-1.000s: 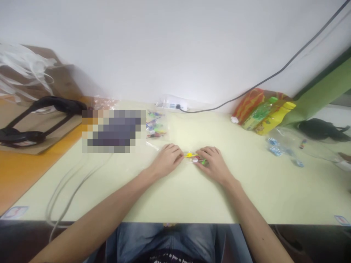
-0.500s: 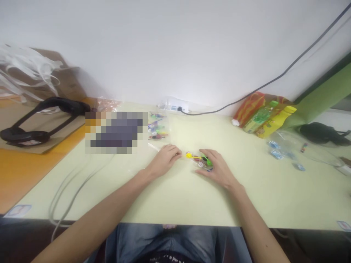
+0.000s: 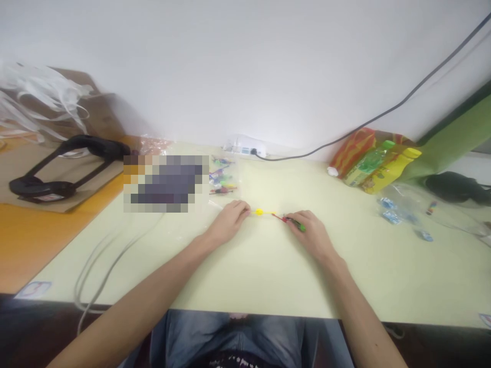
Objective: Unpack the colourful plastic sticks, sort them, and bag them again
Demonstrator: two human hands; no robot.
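My left hand rests on the pale yellow table with its fingers pinched on one end of a small yellow plastic toy piece. My right hand is closed round a small red and green toy piece just to the right. The two pieces lie almost in one line between my hands. A clear bag of colourful small toys lies behind my left hand.
A blurred-out item sits left of the toy bag. A black strap lies on cardboard at far left. A power strip and cable sit by the wall. Drink bottles in a bag and loose clear bags lie right.
My right hand has slid to the right and closed on the red and green piece, so the toy parts now stretch out between my hands. The left hand has barely moved.
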